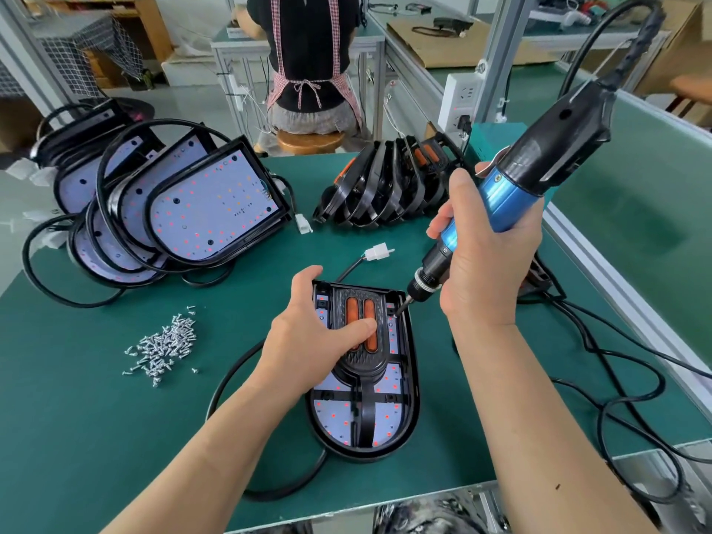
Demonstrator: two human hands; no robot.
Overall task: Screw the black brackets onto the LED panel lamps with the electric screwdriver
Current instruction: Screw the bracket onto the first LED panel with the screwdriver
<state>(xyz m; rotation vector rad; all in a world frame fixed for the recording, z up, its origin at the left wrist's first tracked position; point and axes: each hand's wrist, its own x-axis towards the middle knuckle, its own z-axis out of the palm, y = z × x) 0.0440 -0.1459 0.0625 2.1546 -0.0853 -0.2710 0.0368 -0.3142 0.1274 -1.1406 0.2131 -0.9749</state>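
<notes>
An LED panel lamp (404, 402) lies on the green table in front of me, with a black bracket (364, 364) bearing two orange strips laid on it. My left hand (312, 333) presses down on the bracket, thumb across the orange strips and fingers curled over the lamp's far left corner. My right hand (485, 260) grips the blue and black electric screwdriver (512, 186), tilted, with its bit tip on a screw at the bracket's upper right edge (397, 312).
A heap of loose silver screws (165, 343) lies left of the lamp. Several LED panel lamps (200, 210) are stacked at back left, and several black brackets (389, 186) at back centre. Black cables (616, 379) trail on the right. A person sits on a stool (308, 140) beyond the table.
</notes>
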